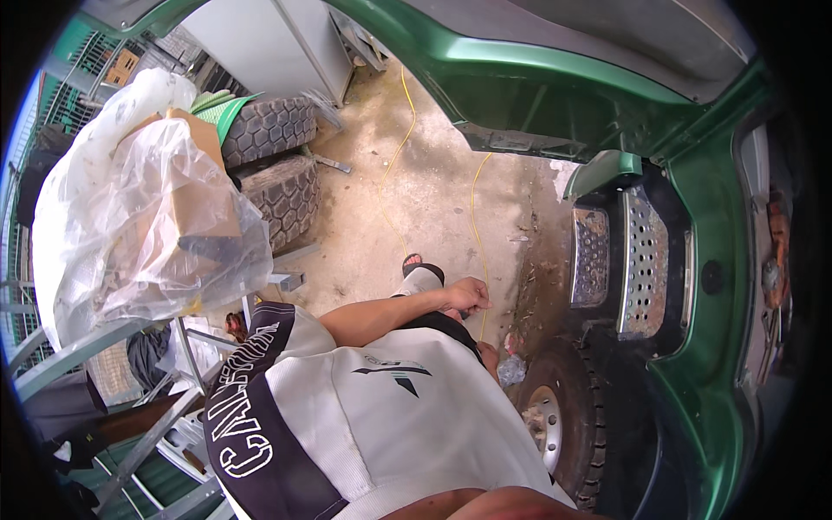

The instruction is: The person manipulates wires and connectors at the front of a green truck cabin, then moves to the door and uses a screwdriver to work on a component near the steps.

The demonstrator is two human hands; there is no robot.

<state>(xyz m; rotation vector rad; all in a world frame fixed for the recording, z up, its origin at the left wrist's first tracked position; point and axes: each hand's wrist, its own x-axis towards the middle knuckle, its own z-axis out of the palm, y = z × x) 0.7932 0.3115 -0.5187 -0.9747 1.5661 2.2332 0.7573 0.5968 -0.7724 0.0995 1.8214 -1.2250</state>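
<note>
My left hand [468, 296] is in front of my body at about waist height, its fingers curled closed. Whether anything is in them is too small to make out. Below it show my dark shorts and a foot in a sandal [412, 261] on the concrete floor. Part of what looks like my right hand [490, 359] shows past the edge of my grey shirt, its fingers mostly hidden. Close beside it is a crumpled piece of clear plastic [511, 371]. Whether the hand touches that plastic, I cannot tell.
On my right stands a green vehicle body [706, 286] with perforated metal steps [643, 264] and a wheel [559, 416]. Yellow cord [476, 204] runs across the floor. To the left are stacked tyres [282, 195], a plastic-wrapped cardboard box [186, 186] and a metal frame [91, 354].
</note>
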